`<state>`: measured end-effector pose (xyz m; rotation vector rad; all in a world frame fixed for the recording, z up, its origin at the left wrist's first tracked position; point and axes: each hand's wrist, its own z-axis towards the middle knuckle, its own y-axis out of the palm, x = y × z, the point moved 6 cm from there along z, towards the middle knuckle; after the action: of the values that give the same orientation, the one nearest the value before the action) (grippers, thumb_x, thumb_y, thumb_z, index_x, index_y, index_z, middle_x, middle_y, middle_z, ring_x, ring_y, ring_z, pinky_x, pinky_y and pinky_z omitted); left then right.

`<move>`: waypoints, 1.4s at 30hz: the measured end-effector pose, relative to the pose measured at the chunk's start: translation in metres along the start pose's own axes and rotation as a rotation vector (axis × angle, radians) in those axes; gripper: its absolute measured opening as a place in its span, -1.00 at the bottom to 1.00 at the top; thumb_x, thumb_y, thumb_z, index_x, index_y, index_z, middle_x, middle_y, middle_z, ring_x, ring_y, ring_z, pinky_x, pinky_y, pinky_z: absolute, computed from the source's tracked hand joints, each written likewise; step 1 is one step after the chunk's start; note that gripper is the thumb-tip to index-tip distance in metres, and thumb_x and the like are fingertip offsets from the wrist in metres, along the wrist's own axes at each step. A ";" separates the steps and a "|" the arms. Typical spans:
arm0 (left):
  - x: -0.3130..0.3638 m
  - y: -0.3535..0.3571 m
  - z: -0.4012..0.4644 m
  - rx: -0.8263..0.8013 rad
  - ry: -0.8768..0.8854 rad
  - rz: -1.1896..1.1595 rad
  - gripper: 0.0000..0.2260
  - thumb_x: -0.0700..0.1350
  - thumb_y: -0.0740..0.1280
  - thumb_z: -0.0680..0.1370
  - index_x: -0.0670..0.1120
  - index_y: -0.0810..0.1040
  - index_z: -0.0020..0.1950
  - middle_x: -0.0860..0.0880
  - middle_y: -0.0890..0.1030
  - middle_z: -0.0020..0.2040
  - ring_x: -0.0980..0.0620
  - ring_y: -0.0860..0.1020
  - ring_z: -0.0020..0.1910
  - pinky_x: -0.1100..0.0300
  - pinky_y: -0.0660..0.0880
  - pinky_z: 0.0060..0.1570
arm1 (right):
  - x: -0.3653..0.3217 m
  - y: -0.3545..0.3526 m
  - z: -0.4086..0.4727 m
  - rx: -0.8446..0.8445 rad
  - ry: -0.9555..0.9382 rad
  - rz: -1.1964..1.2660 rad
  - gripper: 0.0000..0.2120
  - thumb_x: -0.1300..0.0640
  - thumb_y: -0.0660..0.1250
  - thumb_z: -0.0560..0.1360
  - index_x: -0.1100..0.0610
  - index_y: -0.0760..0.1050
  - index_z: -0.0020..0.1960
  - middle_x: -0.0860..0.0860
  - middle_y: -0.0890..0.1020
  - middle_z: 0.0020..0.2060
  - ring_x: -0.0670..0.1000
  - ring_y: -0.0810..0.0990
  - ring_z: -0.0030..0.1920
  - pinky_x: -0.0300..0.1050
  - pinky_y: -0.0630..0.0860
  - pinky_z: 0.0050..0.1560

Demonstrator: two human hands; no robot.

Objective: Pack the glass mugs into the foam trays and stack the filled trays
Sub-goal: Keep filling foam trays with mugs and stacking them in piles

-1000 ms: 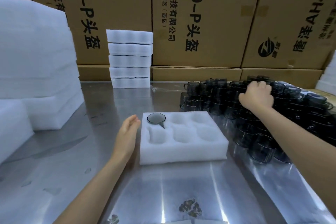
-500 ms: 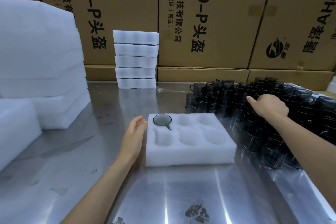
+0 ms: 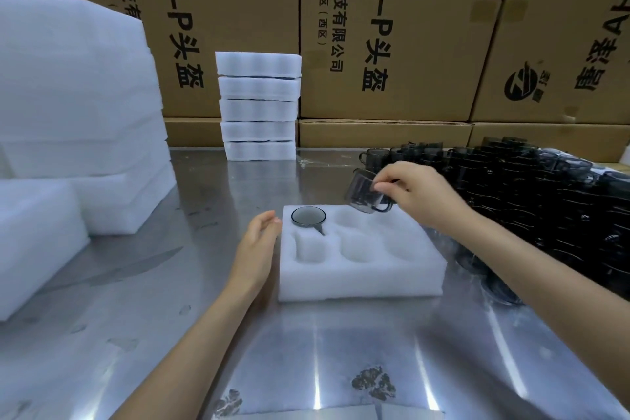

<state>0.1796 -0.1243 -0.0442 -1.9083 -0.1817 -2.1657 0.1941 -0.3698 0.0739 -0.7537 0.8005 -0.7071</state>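
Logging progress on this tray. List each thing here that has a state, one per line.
foam tray: flat on the table, one pocket filled, five empty
packed mug: seated in the far-left pocket
held mug: tilted, above the tray
right hand: pinches the held mug
left hand: relaxed, beside the tray's left edge
tray stack: five high

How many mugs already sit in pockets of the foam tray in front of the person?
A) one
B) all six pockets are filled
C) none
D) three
A: only the back-left pocket of the foam tray holds a seated mug; the other five pockets show bare foam, and a second mug is gripped by the right hand above the tray.
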 end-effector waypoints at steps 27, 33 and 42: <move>0.031 0.005 -0.015 0.024 0.364 0.284 -0.78 -0.11 0.22 0.60 0.06 0.43 0.24 0.16 0.43 0.16 0.10 0.44 0.17 0.20 0.37 0.09 | -0.006 0.048 -0.013 -0.211 0.009 -0.205 -0.80 0.04 0.14 0.62 -0.02 0.53 0.08 -0.11 0.53 0.06 -0.01 0.49 0.09 -0.08 0.41 -0.02; 0.073 0.043 -0.026 -0.253 0.606 0.604 -0.50 0.11 0.10 0.56 0.04 0.24 0.49 0.19 0.23 0.48 0.23 0.14 0.46 0.23 0.03 0.42 | -0.002 0.049 -0.020 -0.239 0.034 -0.077 -0.58 0.02 0.02 0.65 -0.07 0.18 0.50 -0.21 0.18 0.49 -0.18 0.10 0.48 -0.21 0.05 0.42; 0.057 0.083 -0.022 -0.612 0.470 1.173 -0.49 0.13 0.01 0.62 0.02 0.09 0.54 0.08 0.09 0.56 0.12 -0.01 0.53 0.07 -0.12 0.45 | 0.002 0.076 -0.029 -0.526 0.067 -0.124 -0.52 0.00 -0.08 0.65 0.00 -0.02 0.56 -0.09 -0.04 0.54 -0.14 -0.08 0.52 -0.18 -0.09 0.47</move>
<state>0.1748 -0.2159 0.0035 -1.0697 1.4204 -1.7287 0.1910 -0.3393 -0.0012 -1.2675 1.0236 -0.6386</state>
